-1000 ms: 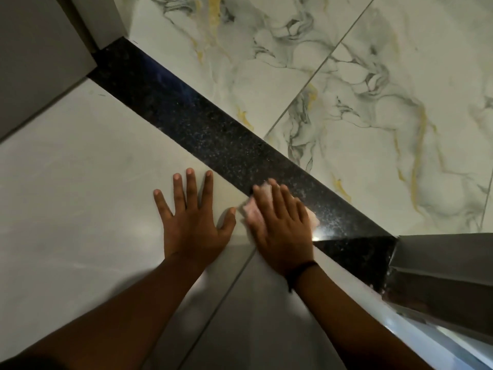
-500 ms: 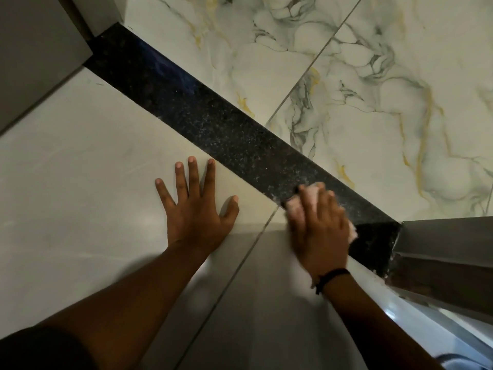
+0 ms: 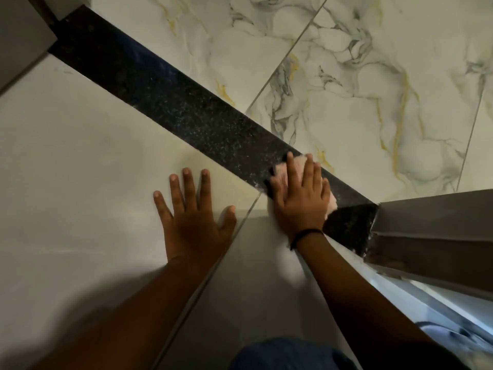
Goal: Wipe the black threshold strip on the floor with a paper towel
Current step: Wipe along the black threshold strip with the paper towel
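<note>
The black speckled threshold strip point(image 3: 170, 94) runs diagonally across the floor from upper left to lower right. My right hand point(image 3: 300, 198) lies flat on its lower right part, fingers spread, pressing a pale paper towel point(image 3: 281, 170) onto the strip; the towel shows at the fingertips and at the hand's right side. A dark band circles that wrist. My left hand point(image 3: 193, 212) rests palm-down with fingers apart on the plain grey tile, just left of the strip, holding nothing.
White marble-pattern tiles with grey and yellow veins point(image 3: 373, 89) lie beyond the strip. A grey door frame point(image 3: 432, 222) meets the strip's right end. Another frame corner point(image 3: 24, 36) stands at the upper left. My blue-clad knee point(image 3: 288, 353) shows at the bottom.
My right hand slid the paper towel down the strip toward the right-hand door frame. The left hand stayed planted on the grey tile.
</note>
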